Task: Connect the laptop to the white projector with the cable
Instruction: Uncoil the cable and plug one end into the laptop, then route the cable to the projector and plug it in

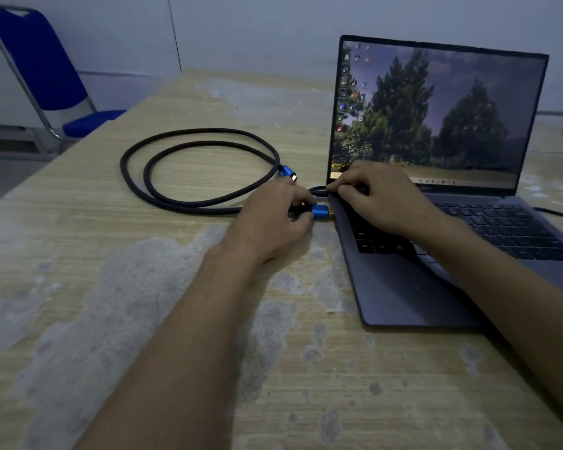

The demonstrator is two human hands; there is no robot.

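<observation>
An open grey laptop (403,287) stands at the right of the table, its screen lit with a picture of trees. A black braided cable (163,147) lies coiled to its left. One blue plug (286,172) of the cable rests free on the table. My left hand (273,219) pinches the other blue plug (320,212) right against the laptop's left edge. My right hand (377,196) presses down on the laptop's back left corner near the hinge, fingers curled. No white projector is in view.
The wooden table (143,287) has worn grey patches. A blue chair (46,66) with a metal frame stands past the table's far left corner. A thin dark wire (556,213) runs off from the laptop's right side. A pale wall lies behind.
</observation>
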